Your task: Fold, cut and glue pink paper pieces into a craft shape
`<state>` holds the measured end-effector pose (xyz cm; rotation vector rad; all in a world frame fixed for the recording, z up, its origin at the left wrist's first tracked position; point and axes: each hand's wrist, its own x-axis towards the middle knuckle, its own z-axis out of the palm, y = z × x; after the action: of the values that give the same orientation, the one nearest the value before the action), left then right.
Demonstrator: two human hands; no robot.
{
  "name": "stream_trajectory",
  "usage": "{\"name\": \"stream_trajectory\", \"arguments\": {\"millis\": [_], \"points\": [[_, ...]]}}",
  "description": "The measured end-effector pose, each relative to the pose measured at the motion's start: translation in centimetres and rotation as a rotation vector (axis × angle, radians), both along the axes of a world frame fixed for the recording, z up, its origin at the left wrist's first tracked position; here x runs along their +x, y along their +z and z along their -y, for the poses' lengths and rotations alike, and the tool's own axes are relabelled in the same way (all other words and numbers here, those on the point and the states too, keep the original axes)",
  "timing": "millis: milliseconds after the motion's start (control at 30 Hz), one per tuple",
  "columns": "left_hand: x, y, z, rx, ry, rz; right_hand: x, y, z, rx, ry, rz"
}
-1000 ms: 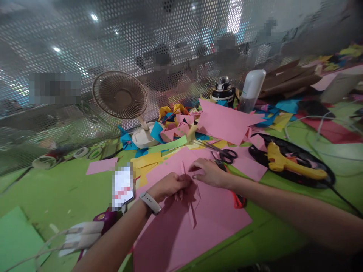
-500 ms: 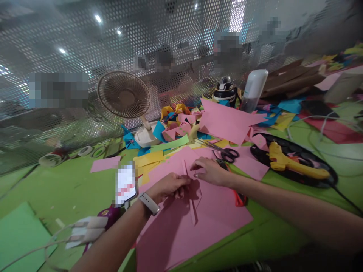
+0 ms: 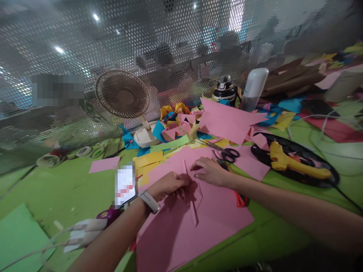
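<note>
The left hand (image 3: 170,185) has thumb and fingertips clamped on a narrow pink paper strip (image 3: 194,214), which lies lengthwise over a large pink sheet (image 3: 224,219), one end showing beyond the fingers and the other on the near side. The right hand (image 3: 210,172) is just beside the strip's far part, thumb and forefinger apart; whether it touches the paper, I cannot tell. Good work here likely means pinching lightly at the middle so the strip neither creases nor twists, lining its edge up before pressing, and smoothing outward with the free fingertips. The sheet beneath makes a flat backing. As for writing, the black sports bottle (image 3: 225,92) carries white capitals, partly cut off and too small to read whole; the smartphone (image 3: 125,185) screen is pixelated, and the purple device's (image 3: 107,214) yellow emblem is illegible.
</note>
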<state>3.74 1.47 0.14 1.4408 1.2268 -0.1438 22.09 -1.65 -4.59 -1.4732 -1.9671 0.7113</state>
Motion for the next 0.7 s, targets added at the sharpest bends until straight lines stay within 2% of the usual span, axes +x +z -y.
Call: {"name": "stream_trajectory", "arguments": {"millis": [200,567,633,700], "points": [[0.0,-0.4,-0.5,-0.003,-0.035,0.036,0.1,0.0,0.1,0.015,0.002,0.002],[-0.5,0.0,0.2,-0.042,-0.009,0.056,0.1,0.1,0.1,0.008,0.003,-0.038],[-0.6,0.2,0.8,-0.013,-0.009,0.068,0.1,0.1,0.0,-0.01,0.01,-0.05],[-0.8,0.5,1.7,0.084,0.001,0.052,0.2,0.1,0.0,-0.039,0.019,-0.084]]}}
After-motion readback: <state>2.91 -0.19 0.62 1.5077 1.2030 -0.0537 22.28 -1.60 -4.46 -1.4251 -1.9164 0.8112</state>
